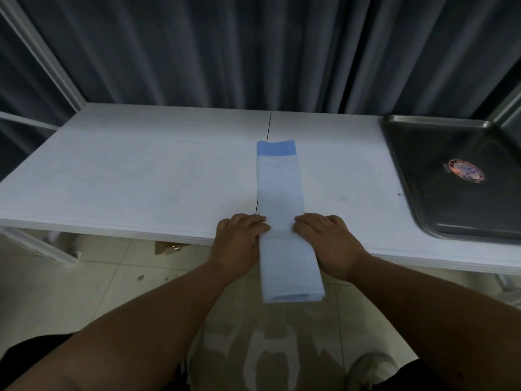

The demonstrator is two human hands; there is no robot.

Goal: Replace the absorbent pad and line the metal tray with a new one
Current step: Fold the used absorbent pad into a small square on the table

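1. Head view looked down on a folded absorbent pad (282, 193), a long narrow strip whose long axis ran straight away from the person, across the white table (141, 170).
2. Its far end, marked by a blue band, pointed toward the curtain (253, 52); its near end hung over the table's front edge above the tiled floor (112, 277).
3. At that edge, the left hand (239, 238) gripped the pad's left side, fingers curled onto it.
4. Likewise, the right hand (327, 238) grasped the right side.
5. A metal tray (439, 153) lay at the table's right end, well apart from the pad, with a round sticker (466, 170) on its bare floor.
6. Dark pleated curtain hung behind the table.
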